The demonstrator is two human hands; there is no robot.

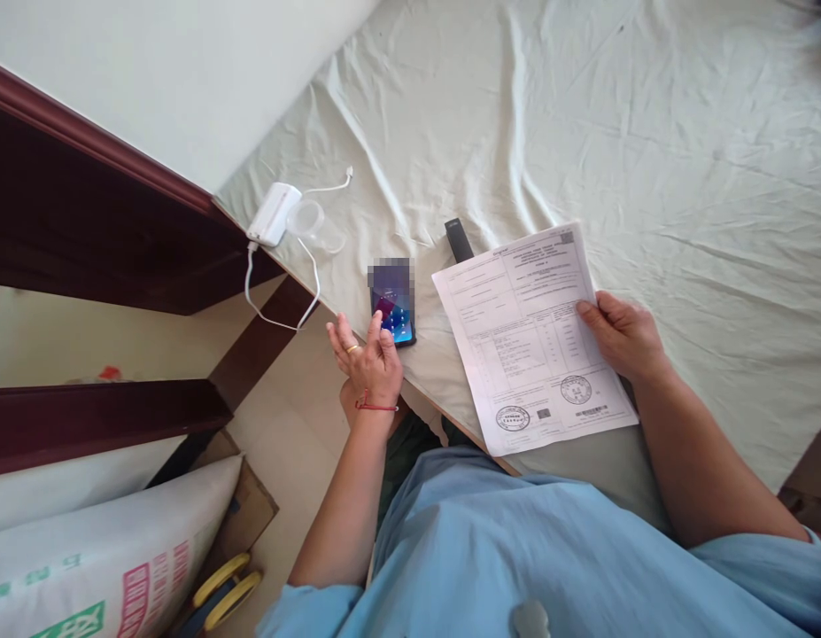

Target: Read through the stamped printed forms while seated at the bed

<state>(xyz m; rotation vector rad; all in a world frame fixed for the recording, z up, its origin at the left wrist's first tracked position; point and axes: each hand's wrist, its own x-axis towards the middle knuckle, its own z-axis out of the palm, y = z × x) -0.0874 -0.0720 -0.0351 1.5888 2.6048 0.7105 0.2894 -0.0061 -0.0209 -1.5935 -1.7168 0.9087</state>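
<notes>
My left hand (374, 363) is open, fingers apart, at the lower end of a smartphone (402, 310). Its index finger points over the lit screen; I cannot tell whether it touches the glass. The phone lies on the pale cloth near the edge, with a keypad-like pattern of dots showing. In my right hand (626, 332) is a printed paper form (530, 354), pinched at its right edge between thumb and fingers. Round and oval stamps mark the lower part of the sheet. A black oblong object (459, 239) is partly hidden behind the paper's top edge.
On the left of the cloth (437, 106) lie a white power bank or adapter (274, 214) with a white cable (251, 292) hanging over the edge, and a clear plastic ring (307, 217). Dark wooden furniture (104, 213) stands left, above a printed white sack (118, 558).
</notes>
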